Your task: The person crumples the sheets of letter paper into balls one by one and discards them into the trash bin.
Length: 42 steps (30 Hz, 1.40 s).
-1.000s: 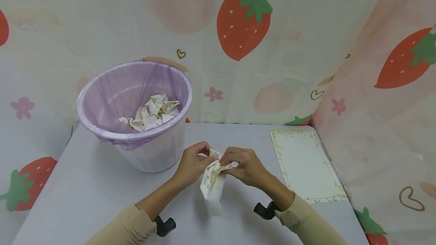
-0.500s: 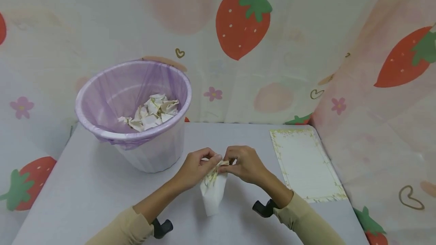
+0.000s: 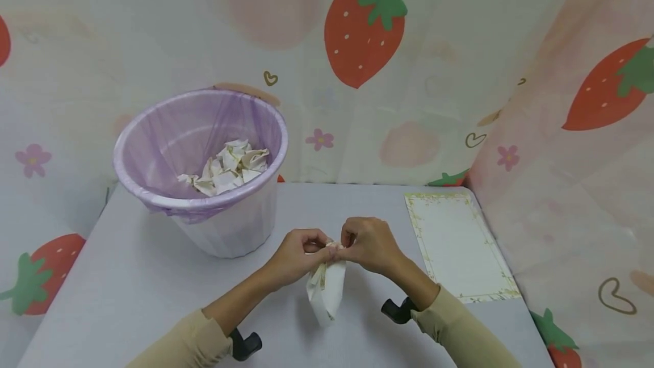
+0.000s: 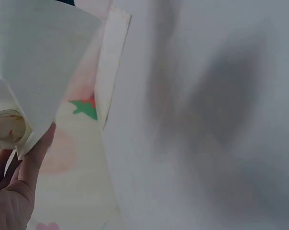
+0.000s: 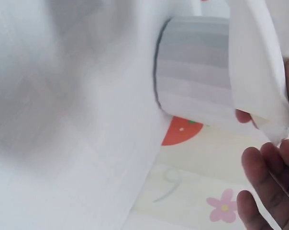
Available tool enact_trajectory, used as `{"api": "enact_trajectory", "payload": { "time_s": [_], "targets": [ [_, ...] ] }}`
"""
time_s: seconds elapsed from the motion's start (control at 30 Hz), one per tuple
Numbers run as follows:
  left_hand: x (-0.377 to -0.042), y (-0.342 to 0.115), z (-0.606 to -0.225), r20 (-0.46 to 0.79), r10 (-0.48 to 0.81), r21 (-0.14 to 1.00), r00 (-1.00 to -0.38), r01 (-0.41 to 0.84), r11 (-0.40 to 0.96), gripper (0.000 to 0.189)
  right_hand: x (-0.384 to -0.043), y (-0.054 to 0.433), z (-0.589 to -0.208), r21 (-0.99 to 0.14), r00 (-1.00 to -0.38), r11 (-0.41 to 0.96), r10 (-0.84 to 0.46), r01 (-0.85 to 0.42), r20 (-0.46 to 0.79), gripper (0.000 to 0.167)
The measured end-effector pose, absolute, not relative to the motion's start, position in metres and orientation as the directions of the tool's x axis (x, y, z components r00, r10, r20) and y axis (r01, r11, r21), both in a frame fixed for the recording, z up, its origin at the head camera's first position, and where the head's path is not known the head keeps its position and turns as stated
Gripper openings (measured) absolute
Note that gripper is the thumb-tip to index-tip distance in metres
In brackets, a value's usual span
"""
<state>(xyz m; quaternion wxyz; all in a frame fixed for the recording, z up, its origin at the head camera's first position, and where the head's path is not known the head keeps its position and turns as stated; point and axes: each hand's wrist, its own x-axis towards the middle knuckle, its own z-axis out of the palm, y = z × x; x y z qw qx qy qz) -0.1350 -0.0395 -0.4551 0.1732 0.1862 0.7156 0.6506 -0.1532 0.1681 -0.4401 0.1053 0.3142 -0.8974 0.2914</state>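
Note:
Both hands meet over the table's middle around a partly crumpled sheet of paper (image 3: 327, 294), white with a yellow-green floral border. My left hand (image 3: 298, 257) pinches its gathered top from the left, thumb across the front. From the other side my right hand (image 3: 370, 246) pinches the same top edge with thumb and fingertips. Below the hands the paper hangs in a folded cone. In the left wrist view the paper (image 4: 44, 57) spreads above the fingers, a rolled fold showing. The right wrist view has the paper (image 5: 259, 62) beside loosely bent fingers (image 5: 259, 167).
A white bin (image 3: 230, 237) with a purple liner (image 3: 168, 146) stands at the back left. Several crumpled papers (image 3: 230, 172) lie inside it. A flat sheet with a floral border (image 3: 462, 249) lies at the table's right edge. Strawberry-print cloth (image 3: 434, 72) hangs behind.
The hands have come closer together at the paper's top, the left one slightly lower. The paper has been gathered tighter and its lower part has swung slightly right. The bin and flat sheet stay put.

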Motion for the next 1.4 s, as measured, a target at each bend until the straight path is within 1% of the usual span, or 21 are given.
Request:
{"api": "enact_trajectory", "payload": {
  "time_s": [0.1, 0.17, 0.4, 0.5, 0.67, 0.73, 0.87, 1.0, 1.03, 1.07, 1.17, 1.23, 1.33, 1.4],
  "targets": [
    [-0.136, -0.04, -0.456, -0.004, 0.492, 0.994, -0.871, 0.048, 0.093, 0.018, -0.153, 0.167, -0.441, -0.456, -0.774, 0.625, -0.508, -0.634, 0.379, 0.043],
    [-0.137, -0.04, -0.457, -0.018, 0.485, 0.995, -0.874, 0.029, 0.091, 0.018, -0.153, 0.166, -0.441, -0.458, -0.775, 0.626, -0.504, -0.631, 0.38, 0.045],
    [-0.14, -0.042, -0.46, -0.039, 0.478, 0.999, -0.878, -0.023, 0.04, 0.022, -0.154, 0.167, -0.439, -0.481, -0.79, 0.626, -0.482, -0.614, 0.38, 0.043],
    [-0.14, -0.041, -0.461, -0.028, 0.465, 1.0, -0.885, -0.028, 0.008, 0.02, -0.154, 0.168, -0.439, -0.525, -0.778, 0.575, -0.478, -0.628, 0.407, 0.04],
    [-0.139, -0.039, -0.462, 0.015, 0.45, 0.999, -0.893, -0.002, -0.037, 0.016, -0.154, 0.169, -0.443, -0.622, -0.762, 0.452, -0.482, -0.639, 0.432, 0.034],
    [-0.139, -0.039, -0.462, 0.029, 0.447, 0.999, -0.894, 0.007, -0.05, 0.016, -0.155, 0.17, -0.444, -0.644, -0.76, 0.422, -0.478, -0.638, 0.44, 0.033],
    [-0.138, -0.037, -0.462, 0.046, 0.434, 0.998, -0.9, 0.024, -0.054, 0.016, -0.155, 0.17, -0.445, -0.653, -0.752, 0.394, -0.47, -0.647, 0.462, 0.032],
    [-0.14, -0.037, -0.459, 0.046, 0.377, 0.998, -0.925, 0.029, -0.05, 0.017, -0.153, 0.171, -0.442, -0.615, -0.735, 0.411, -0.466, -0.673, 0.493, 0.026],
    [-0.141, -0.038, -0.458, 0.049, 0.355, 0.998, -0.934, 0.032, -0.054, 0.018, -0.152, 0.171, -0.44, -0.607, -0.728, 0.411, -0.472, -0.68, 0.497, 0.028],
    [-0.142, -0.039, -0.457, 0.05, 0.328, 0.998, -0.943, 0.034, -0.056, 0.019, -0.15, 0.171, -0.438, -0.602, -0.723, 0.409, -0.481, -0.686, 0.497, 0.034],
    [-0.145, -0.041, -0.453, 0.054, 0.251, 0.996, -0.966, 0.035, -0.077, 0.02, -0.145, 0.171, -0.432, -0.619, -0.704, 0.369, -0.531, -0.693, 0.472, 0.058],
    [-0.146, -0.043, -0.451, 0.049, 0.221, 0.995, -0.974, 0.03, -0.09, 0.021, -0.142, 0.17, -0.429, -0.64, -0.694, 0.34, -0.565, -0.689, 0.447, 0.07],
    [-0.147, -0.045, -0.45, 0.037, 0.217, 0.993, -0.975, 0.011, -0.118, 0.022, -0.141, 0.171, -0.427, -0.635, -0.666, 0.32, -0.61, -0.703, 0.43, 0.08],
    [-0.147, -0.045, -0.451, 0.031, 0.227, 0.991, -0.973, 0.001, -0.132, 0.023, -0.14, 0.172, -0.426, -0.626, -0.652, 0.32, -0.634, -0.711, 0.417, 0.082]
  ]
}}
